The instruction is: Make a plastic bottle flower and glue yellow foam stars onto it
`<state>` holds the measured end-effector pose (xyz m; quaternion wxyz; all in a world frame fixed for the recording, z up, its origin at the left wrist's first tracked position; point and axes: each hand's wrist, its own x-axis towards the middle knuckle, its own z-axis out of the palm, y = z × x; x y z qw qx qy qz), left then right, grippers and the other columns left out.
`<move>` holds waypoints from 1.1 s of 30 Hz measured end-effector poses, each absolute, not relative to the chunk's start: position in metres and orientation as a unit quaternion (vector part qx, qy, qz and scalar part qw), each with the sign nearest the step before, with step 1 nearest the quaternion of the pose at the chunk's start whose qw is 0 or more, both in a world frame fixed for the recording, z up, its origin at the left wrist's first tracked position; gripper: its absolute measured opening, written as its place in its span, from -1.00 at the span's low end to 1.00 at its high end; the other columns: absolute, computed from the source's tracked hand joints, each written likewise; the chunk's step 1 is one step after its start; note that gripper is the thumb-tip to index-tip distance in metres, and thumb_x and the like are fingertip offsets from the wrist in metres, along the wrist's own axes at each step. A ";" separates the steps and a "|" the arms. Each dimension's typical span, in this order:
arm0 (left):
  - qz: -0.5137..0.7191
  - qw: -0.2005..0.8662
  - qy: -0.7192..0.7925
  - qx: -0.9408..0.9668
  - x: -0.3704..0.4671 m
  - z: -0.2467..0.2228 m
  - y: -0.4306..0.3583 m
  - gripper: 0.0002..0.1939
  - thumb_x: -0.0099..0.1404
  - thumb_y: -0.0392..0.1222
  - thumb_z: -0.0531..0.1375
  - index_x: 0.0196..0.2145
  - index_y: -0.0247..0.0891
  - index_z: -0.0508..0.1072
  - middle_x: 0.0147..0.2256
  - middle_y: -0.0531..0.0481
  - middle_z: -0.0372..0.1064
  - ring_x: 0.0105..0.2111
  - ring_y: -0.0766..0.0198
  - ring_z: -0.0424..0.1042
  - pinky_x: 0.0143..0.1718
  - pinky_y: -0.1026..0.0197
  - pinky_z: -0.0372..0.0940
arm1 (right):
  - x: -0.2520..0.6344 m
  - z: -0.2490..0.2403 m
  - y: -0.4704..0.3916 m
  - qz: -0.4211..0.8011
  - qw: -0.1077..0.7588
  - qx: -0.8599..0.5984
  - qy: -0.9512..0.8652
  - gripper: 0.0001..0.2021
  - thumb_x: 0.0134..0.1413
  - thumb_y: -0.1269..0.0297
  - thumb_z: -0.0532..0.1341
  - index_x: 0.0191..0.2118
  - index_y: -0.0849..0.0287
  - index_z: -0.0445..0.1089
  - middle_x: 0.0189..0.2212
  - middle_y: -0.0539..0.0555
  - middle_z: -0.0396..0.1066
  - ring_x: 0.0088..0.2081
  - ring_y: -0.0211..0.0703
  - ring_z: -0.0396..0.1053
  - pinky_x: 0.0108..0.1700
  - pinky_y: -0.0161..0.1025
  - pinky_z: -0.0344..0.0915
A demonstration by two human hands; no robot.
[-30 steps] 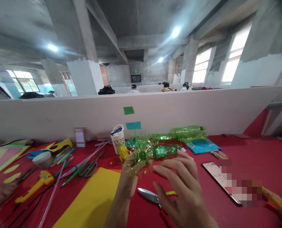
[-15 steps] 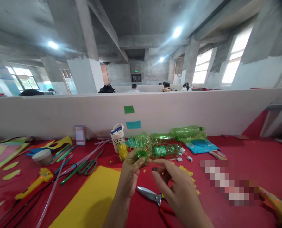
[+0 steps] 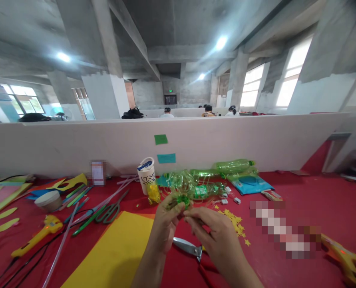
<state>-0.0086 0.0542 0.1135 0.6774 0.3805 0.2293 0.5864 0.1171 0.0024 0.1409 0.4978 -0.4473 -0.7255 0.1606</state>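
My left hand is closed around the neck of a cut green bottle top, whose clear strips fan out away from me. Its green neck opening faces me. My right hand is pinched close beside that opening, fingertips together; what they hold is hidden from view. Below both hands lie scissors with open blades and red handles, partly covered by the right hand. Small yellow stars are scattered to the right of it.
Behind the hands stand a white cup and several green bottles. Yellow paper lies at front left. Glue guns lie on both sides, a yellow one with its cord at left. A low white partition closes off the back.
My right hand has moved left, up to the bottle neck, and its fingers have closed together. A small dark piece seen between them earlier is now hidden. The view has shifted slightly.
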 end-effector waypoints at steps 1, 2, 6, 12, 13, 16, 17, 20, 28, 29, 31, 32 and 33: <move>0.584 0.679 0.225 0.383 -0.009 0.112 0.055 -0.84 0.07 -0.31 0.30 -0.32 -0.27 0.49 -0.41 0.01 0.47 -0.41 0.32 0.43 -0.38 0.32 0.27 | 0.117 0.141 0.003 0.154 0.500 -0.446 -0.726 -0.86 0.12 0.39 0.14 -0.34 0.11 0.46 -0.52 -0.03 0.47 -0.49 -0.23 0.41 -0.37 -0.35 0.30; 0.583 0.680 0.222 0.385 -0.008 0.111 0.055 -0.86 0.08 -0.30 0.29 -0.33 -0.27 0.49 -0.45 0.03 0.46 -0.46 0.35 0.41 -0.42 0.33 0.26 | 0.117 0.140 0.004 0.151 0.501 -0.447 -0.726 -0.85 0.12 0.39 0.14 -0.37 0.12 0.46 -0.56 -0.04 0.45 -0.51 -0.24 0.39 -0.40 -0.36 0.29; 0.586 0.680 0.220 0.382 -0.005 0.107 0.056 -0.90 0.12 -0.28 0.27 -0.34 -0.27 0.48 -0.54 0.11 0.38 -0.61 0.44 0.30 -0.60 0.39 0.18 | 0.114 0.133 0.010 0.151 0.501 -0.440 -0.729 -0.83 0.11 0.39 0.15 -0.44 0.14 0.44 -0.59 -0.05 0.44 -0.54 -0.26 0.38 -0.46 -0.39 0.26; 0.591 0.665 0.245 0.386 -0.010 0.107 0.059 -0.79 0.07 -0.30 0.30 -0.27 -0.26 0.50 -0.37 0.00 0.48 -0.42 0.34 0.42 -0.36 0.32 0.29 | 0.109 0.120 0.014 0.094 0.514 -0.401 -0.752 -0.80 0.17 0.41 0.08 -0.19 0.15 0.43 -0.37 0.06 0.50 -0.37 -0.19 0.43 -0.31 -0.31 0.32; 0.592 0.662 0.248 0.387 -0.012 0.107 0.060 -0.77 0.06 -0.30 0.31 -0.26 -0.25 0.51 -0.34 -0.01 0.48 -0.38 0.32 0.43 -0.32 0.31 0.29 | 0.109 0.120 0.013 0.087 0.506 -0.405 -0.757 -0.79 0.17 0.41 0.07 -0.14 0.14 0.42 -0.36 0.07 0.50 -0.38 -0.18 0.43 -0.32 -0.30 0.32; 0.594 0.658 0.248 0.390 -0.018 0.107 0.063 -0.74 0.03 -0.32 0.33 -0.25 -0.22 0.52 -0.30 0.00 0.49 -0.30 0.31 0.43 -0.22 0.28 0.27 | 0.111 0.126 0.006 0.076 0.480 -0.420 -0.767 -0.72 0.16 0.42 0.07 -0.03 0.13 0.36 -0.38 0.05 0.50 -0.44 -0.20 0.41 -0.37 -0.29 0.31; 0.595 0.657 0.246 0.392 -0.019 0.107 0.063 -0.73 0.03 -0.32 0.33 -0.25 -0.21 0.52 -0.30 0.01 0.49 -0.30 0.31 0.42 -0.21 0.28 0.27 | 0.113 0.129 0.003 0.071 0.471 -0.421 -0.772 -0.69 0.16 0.43 0.06 0.00 0.14 0.34 -0.39 0.05 0.50 -0.46 -0.21 0.41 -0.40 -0.29 0.30; 0.601 0.649 0.244 0.398 -0.022 0.107 0.064 -0.76 0.04 -0.33 0.32 -0.27 -0.22 0.53 -0.36 0.03 0.48 -0.35 0.34 0.41 -0.26 0.30 0.27 | 0.119 0.138 -0.006 0.033 0.447 -0.406 -0.796 -0.67 0.16 0.45 0.05 0.04 0.18 0.31 -0.48 0.02 0.46 -0.55 -0.23 0.34 -0.53 -0.30 0.22; 0.600 0.675 0.209 0.375 -0.023 0.103 0.066 -0.80 0.06 -0.38 0.30 -0.30 -0.23 0.53 -0.29 0.01 0.44 -0.34 0.37 0.38 -0.26 0.31 0.28 | 0.149 0.161 -0.014 -0.095 0.528 -0.367 -0.760 -0.72 0.08 0.56 0.13 -0.09 0.18 0.37 -0.11 0.12 0.43 -0.04 -0.09 0.33 -0.01 -0.10 0.27; 0.597 0.683 0.209 0.367 -0.022 0.103 0.066 -0.81 0.06 -0.38 0.30 -0.31 -0.24 0.53 -0.29 0.01 0.44 -0.34 0.38 0.37 -0.27 0.32 0.28 | 0.151 0.163 -0.012 -0.107 0.509 -0.364 -0.772 -0.71 0.08 0.56 0.13 -0.08 0.18 0.37 -0.06 0.11 0.40 0.03 -0.05 0.27 0.09 -0.02 0.18; 0.589 0.698 0.207 0.350 -0.019 0.102 0.065 -0.83 0.07 -0.37 0.30 -0.31 -0.26 0.53 -0.30 0.00 0.43 -0.35 0.39 0.36 -0.29 0.33 0.29 | 0.152 0.165 -0.007 -0.111 0.482 -0.358 -0.792 -0.70 0.08 0.55 0.14 -0.06 0.17 0.36 -0.06 0.08 0.41 0.08 -0.03 0.22 0.20 0.09 0.01; 0.585 0.705 0.206 0.345 -0.018 0.102 0.064 -0.82 0.08 -0.37 0.30 -0.30 -0.26 0.53 -0.31 0.00 0.42 -0.36 0.39 0.36 -0.29 0.33 0.29 | 0.152 0.165 -0.006 -0.102 0.478 -0.356 -0.796 -0.71 0.09 0.55 0.13 -0.07 0.16 0.35 -0.11 0.05 0.44 0.05 -0.05 0.24 0.22 0.10 -0.04; 0.580 0.711 0.203 0.342 -0.016 0.102 0.063 -0.81 0.08 -0.37 0.29 -0.28 -0.26 0.53 -0.30 -0.01 0.42 -0.35 0.38 0.36 -0.29 0.33 0.29 | 0.151 0.165 -0.005 -0.086 0.481 -0.355 -0.797 -0.73 0.10 0.55 0.12 -0.09 0.15 0.35 -0.18 0.03 0.46 -0.01 -0.10 0.29 0.22 0.09 -0.06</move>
